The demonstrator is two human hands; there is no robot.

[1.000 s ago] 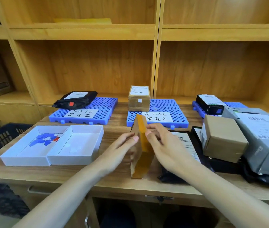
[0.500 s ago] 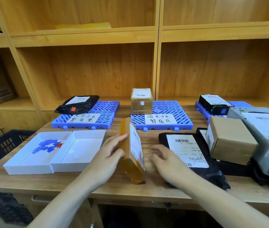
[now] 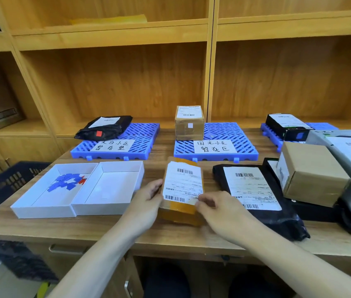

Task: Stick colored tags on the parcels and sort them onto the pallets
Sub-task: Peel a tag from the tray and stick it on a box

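Your left hand (image 3: 148,197) fingers grip the left edge of the taped parcel (image 3: 182,190), and your right hand (image 3: 215,206) fingers pinch its near right corner; it lies label-up at desk (image 3: 106,227) centre, apparently untagged. Three parcels sit on pallets at 11, 12 and 1 o'clock. Four more wait at 3 o'clock.

A flat parcel (image 3: 182,190) wrapped in amber tape lies label-up at lower centre of the frame, its white barcode label facing the camera. Blue and red tags (image 3: 66,182) sit heaped in the left half of a white tray (image 3: 41,209) at left. Across the middle of the frame, three blue pallets: the left pallet (image 3: 140,136) carries a black bag parcel (image 3: 106,127) with a red tag, the centre pallet (image 3: 224,134) a small brown box (image 3: 189,123), the right pallet (image 3: 271,134) a black box (image 3: 286,125). At right, untagged parcels (image 3: 312,173) lie stacked.
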